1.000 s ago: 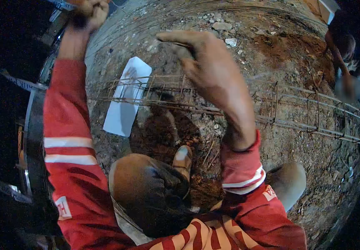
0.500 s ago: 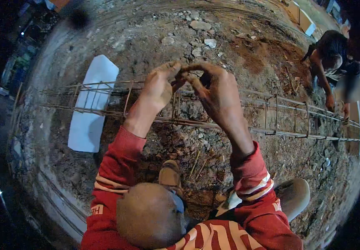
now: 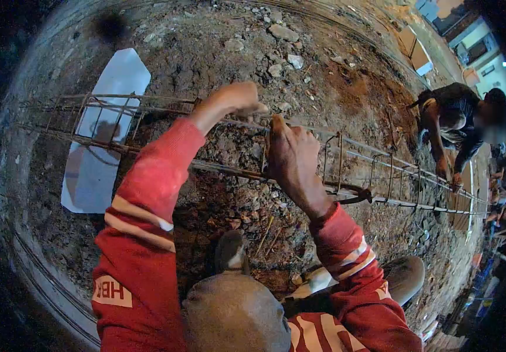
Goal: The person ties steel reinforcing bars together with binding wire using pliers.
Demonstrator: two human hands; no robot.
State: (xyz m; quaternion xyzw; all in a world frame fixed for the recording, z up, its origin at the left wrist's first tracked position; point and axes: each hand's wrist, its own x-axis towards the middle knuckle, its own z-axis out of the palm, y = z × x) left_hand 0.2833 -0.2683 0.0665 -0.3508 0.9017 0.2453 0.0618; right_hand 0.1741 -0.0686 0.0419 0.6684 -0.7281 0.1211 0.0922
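A long rebar cage [image 3: 229, 170] of thin bars and square stirrups runs across the view above the ground. My left hand [image 3: 240, 100] is over its upper bars, fingers curled together; anything between them is hidden. Lower and to the right, my right hand [image 3: 293, 154] is closed in a fist between the upper and lower bars, thumb side up. What it grips cannot be made out. A dark rod-like piece [image 3: 355, 195] with a knobbed end lies at the lower bars, just right of my right hand.
A white board [image 3: 92, 176] lies under the cage's left end. At the right a crouching co-worker [image 3: 458, 111] has both hands at the cage's far end. Stones [image 3: 283, 33] dot the soil beyond the cage. A pale block [image 3: 418, 53] lies at the upper right.
My hands were together above the cage; now they are apart, the right one lower. The view has shifted, showing more at the right. The dark rod-like piece now shows.
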